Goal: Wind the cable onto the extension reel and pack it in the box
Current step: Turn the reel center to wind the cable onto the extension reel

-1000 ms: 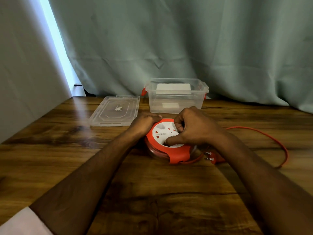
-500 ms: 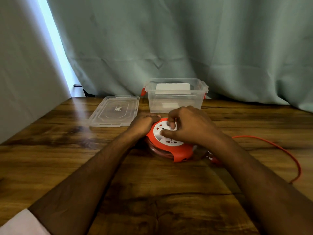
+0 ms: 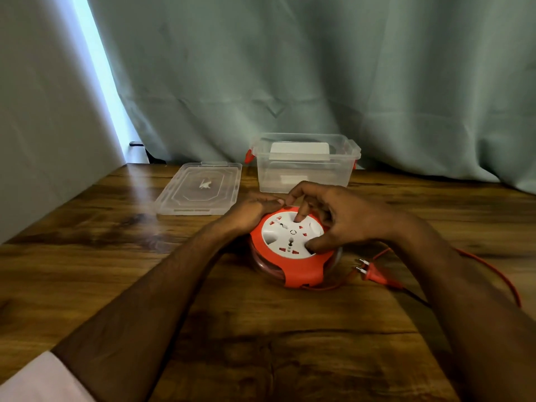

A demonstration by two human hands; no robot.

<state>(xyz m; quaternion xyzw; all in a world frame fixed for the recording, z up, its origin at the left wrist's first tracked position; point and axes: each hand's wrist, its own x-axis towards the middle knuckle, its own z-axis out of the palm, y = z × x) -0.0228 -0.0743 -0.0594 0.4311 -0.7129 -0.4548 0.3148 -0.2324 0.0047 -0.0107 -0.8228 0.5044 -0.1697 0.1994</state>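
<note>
While the extension reel [image 3: 293, 248] lies flat on the table [image 3: 203, 314] just in front of the open box [image 3: 304, 169], I see my right hand [image 3: 342, 224] over its white socket face, index fingertip [image 3: 298, 217] in a dimple, thumb at the near rim, fingers curled on the disc. My left hand [image 3: 255, 211] presses the reel's left edge with straight fingers. Loose cable [image 3: 493, 274] and plug [image 3: 374, 272] lie to the right, so the right hand is nearer; I judge winding unfinished.
</note>
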